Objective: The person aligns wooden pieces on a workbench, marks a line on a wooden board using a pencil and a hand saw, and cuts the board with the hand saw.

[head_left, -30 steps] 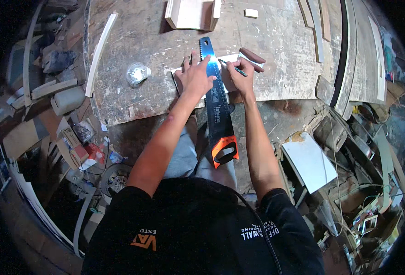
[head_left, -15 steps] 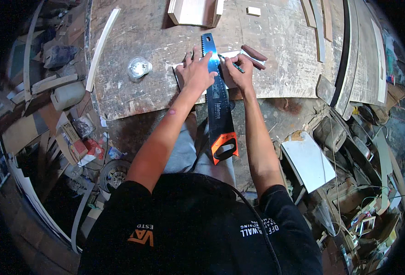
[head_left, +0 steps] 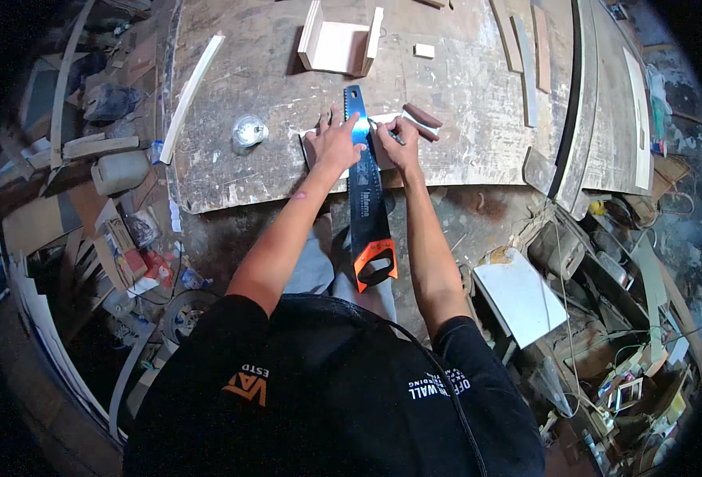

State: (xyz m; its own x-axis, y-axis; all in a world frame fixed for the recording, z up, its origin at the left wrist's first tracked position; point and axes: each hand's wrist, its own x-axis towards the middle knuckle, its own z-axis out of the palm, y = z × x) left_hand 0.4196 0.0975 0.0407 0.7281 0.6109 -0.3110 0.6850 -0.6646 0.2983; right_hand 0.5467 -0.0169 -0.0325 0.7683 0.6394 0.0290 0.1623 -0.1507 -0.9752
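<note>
A handsaw (head_left: 363, 191) with a dark blade and an orange-and-black handle lies lengthwise over a pale flat board (head_left: 384, 159) at the bench's near edge. Its handle juts past the edge toward me. My left hand (head_left: 336, 149) is open, fingers spread and pressing down on the blade and the board left of it. My right hand (head_left: 401, 145) pinches a slim dark pencil (head_left: 396, 138), its tip close to the blade's right edge. Just beyond this hand lie reddish-brown pieces (head_left: 422, 115) with a white strip between them.
The worn wooden bench (head_left: 462, 151) carries a U-shaped wooden box (head_left: 339, 48), a small wood block (head_left: 424, 51), a glass jar (head_left: 249, 131) and a pale strip (head_left: 193, 97). More strips (head_left: 526, 71) lie at right. A white panel (head_left: 521, 298) and scrap crowd the floor.
My view has shifted, so the bench and box sit lower in the picture. The right hand has turned slightly around the pencil beside the blade. The left hand still presses on the saw.
</note>
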